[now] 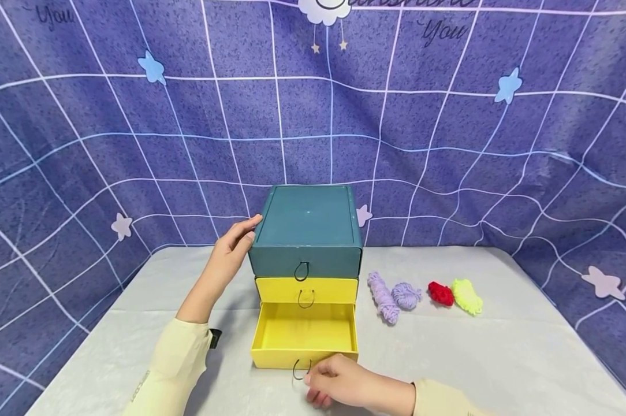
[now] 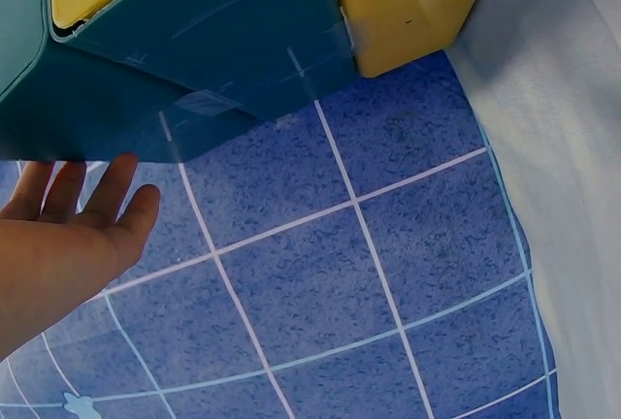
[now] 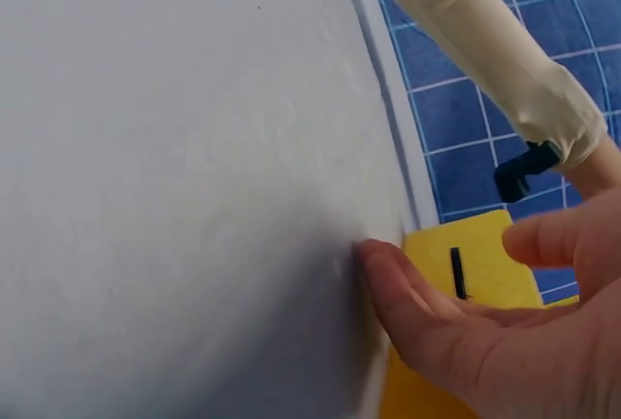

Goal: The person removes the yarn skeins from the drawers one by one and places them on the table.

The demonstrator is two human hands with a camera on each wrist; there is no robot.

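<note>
A small drawer cabinet with a teal top stands on the table. Its bottom yellow drawer is pulled out, and nothing lies inside. Above it, the middle yellow drawer sits further back, under a teal front with a dark loop handle. My left hand rests its fingertips against the cabinet's upper left side, fingers extended. By the bottom drawer's front is my right hand, right beside the loop handle. In the right wrist view, thumb and fingers are spread apart around that handle.
Right of the cabinet lie a long lilac yarn skein, a lilac yarn ball, a red yarn bundle and a neon yellow one. A blue gridded cloth hangs behind the white-covered table.
</note>
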